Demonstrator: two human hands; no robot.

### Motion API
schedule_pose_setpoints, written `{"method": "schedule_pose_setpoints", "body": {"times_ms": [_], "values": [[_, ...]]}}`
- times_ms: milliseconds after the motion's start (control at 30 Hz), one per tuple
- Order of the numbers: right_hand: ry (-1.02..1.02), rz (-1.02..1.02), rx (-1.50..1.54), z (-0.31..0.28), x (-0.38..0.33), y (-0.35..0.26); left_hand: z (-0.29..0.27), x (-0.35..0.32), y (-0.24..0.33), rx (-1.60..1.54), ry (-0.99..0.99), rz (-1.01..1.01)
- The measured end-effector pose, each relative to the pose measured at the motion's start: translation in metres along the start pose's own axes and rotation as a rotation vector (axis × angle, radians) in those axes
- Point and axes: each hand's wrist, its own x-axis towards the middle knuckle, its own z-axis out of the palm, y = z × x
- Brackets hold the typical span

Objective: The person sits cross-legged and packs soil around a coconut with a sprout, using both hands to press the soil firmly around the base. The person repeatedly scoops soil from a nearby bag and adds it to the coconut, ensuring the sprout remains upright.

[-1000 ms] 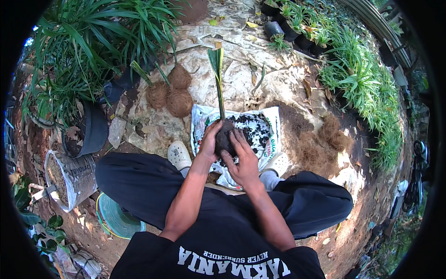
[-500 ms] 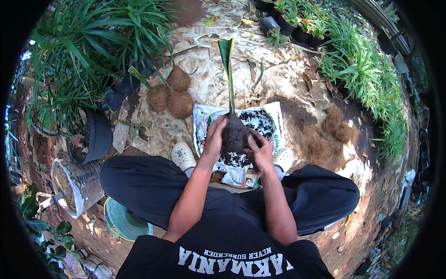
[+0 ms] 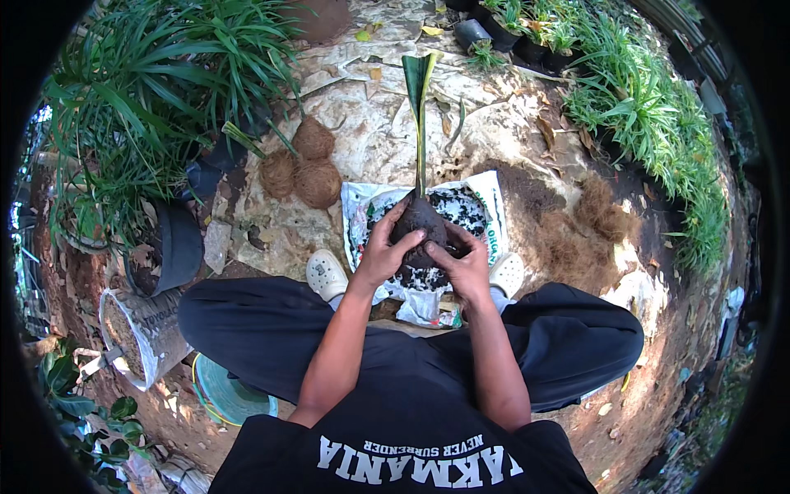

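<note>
Between my two hands is a dark ball of wet soil (image 3: 422, 221), with a plant's long green stem and leaf (image 3: 420, 107) rising from its top. My left hand (image 3: 390, 245) wraps the left side of the ball, thumb pressed on its near face. On the right side my right hand (image 3: 462, 262) grips it the same way, its thumb close to the other thumb. Beneath lies an opened white sack (image 3: 492, 198) spread flat, bearing dark soil mixed with white bits (image 3: 461, 211). What is inside the ball is hidden.
Several fibre-wrapped balls (image 3: 318, 183), some with green stems, sit left of the sack. Loose brown fibre (image 3: 576, 247) is heaped at the right. Black pots (image 3: 169, 247) and leafy plants line both sides. A green bucket (image 3: 234, 395) and a sack-like container (image 3: 144, 337) stand at lower left.
Both thumbs have moved inward onto the near face of the soil ball. The ball has shifted slightly to the right, and the stem and leaf have turned a little.
</note>
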Motion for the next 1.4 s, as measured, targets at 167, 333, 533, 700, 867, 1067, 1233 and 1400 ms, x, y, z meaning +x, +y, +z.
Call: {"method": "schedule_pose_setpoints", "body": {"times_ms": [167,333,533,700,867,1067,1233,1400], "values": [[0.077,0.015,0.002,0.001,0.0,0.001,0.001,0.0,-0.005,-0.01,0.002,-0.001],[0.128,0.028,-0.019,0.002,-0.001,0.002,0.001,0.0,-0.005,0.124,0.023,0.009],[0.118,0.133,0.092,-0.003,0.002,-0.002,0.002,-0.004,0.001,0.097,0.033,-0.024],[0.13,0.056,-0.039,-0.002,0.003,0.003,0.001,-0.004,-0.003,0.352,-0.021,0.012],[0.133,0.143,-0.047,-0.008,0.004,0.0,0.0,-0.002,-0.002,0.169,-0.01,-0.058],[0.112,0.188,0.061,-0.012,0.007,-0.003,-0.001,-0.005,0.007,0.152,-0.106,-0.01],[0.149,0.197,0.024,-0.009,0.006,-0.006,0.005,-0.004,0.003,0.172,-0.031,-0.028],[0.019,0.033,-0.051,-0.003,-0.001,-0.013,0.004,-0.002,0.004,-0.024,0.086,-0.061]]}}
